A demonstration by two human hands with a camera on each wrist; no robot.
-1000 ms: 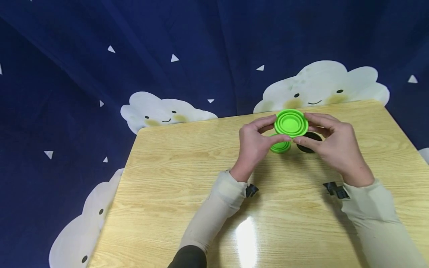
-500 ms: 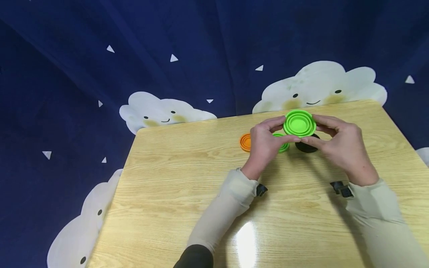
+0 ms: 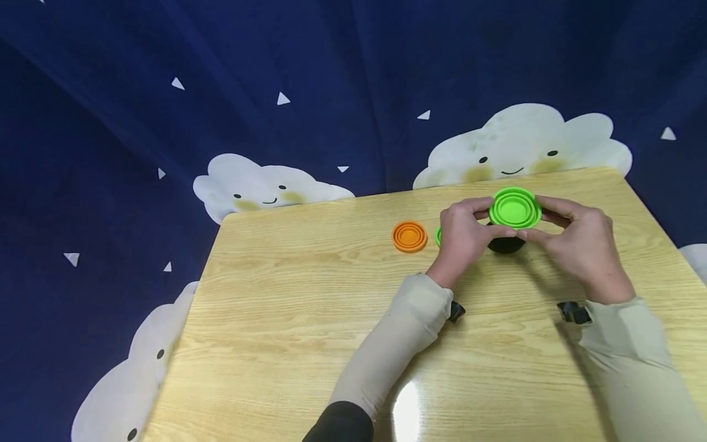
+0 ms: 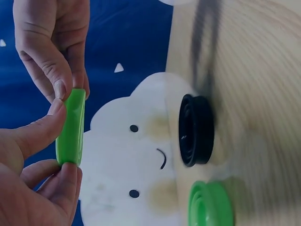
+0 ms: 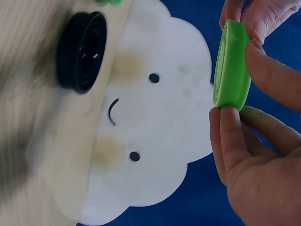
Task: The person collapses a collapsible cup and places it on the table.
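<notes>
Both hands hold a bright green collapsible cup (image 3: 515,209), folded flat into concentric rings, above the far right part of the table. My left hand (image 3: 466,234) pinches its left side between thumb and fingers. On the opposite side my right hand (image 3: 584,245) grips the rim the same way, and the two thumbs nearly meet at the near edge. Seen edge-on in the left wrist view, the held cup (image 4: 71,127) is a thin disc. Below it on the table lies a black collapsible cup (image 4: 196,130), beside a second green one (image 4: 211,205), mostly hidden by my left hand in the head view.
An orange collapsible cup (image 3: 409,236) lies flat on the wooden table (image 3: 287,294), left of the hands. A dark blue curtain (image 3: 287,37) with white clouds hangs along the table's far edge.
Both hands have moved right with the green cup held between them. The orange cup, hidden behind the left hand at first, has come into full view.
</notes>
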